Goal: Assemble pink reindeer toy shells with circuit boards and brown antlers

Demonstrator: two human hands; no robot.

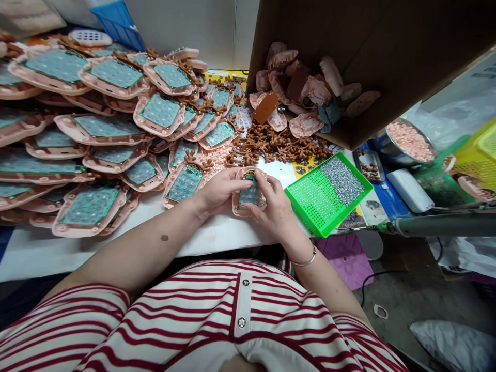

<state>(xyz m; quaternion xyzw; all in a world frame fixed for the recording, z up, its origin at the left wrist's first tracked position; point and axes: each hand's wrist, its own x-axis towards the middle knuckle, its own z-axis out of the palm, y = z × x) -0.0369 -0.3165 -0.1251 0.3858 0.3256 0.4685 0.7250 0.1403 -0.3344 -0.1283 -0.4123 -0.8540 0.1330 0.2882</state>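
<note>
From where I stand, the pale pink casing has rounded corners and lies open side up, a grey-green circuit board seated within and thin wiring at its far end. Left hand and right hand grip its opposite sides, near the front edge of the bench.

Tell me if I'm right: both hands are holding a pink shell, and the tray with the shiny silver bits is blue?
Not quite: in the head view, the tray with the silver bits is green, not blue. The left hand and right hand do hold a pink shell.
</note>
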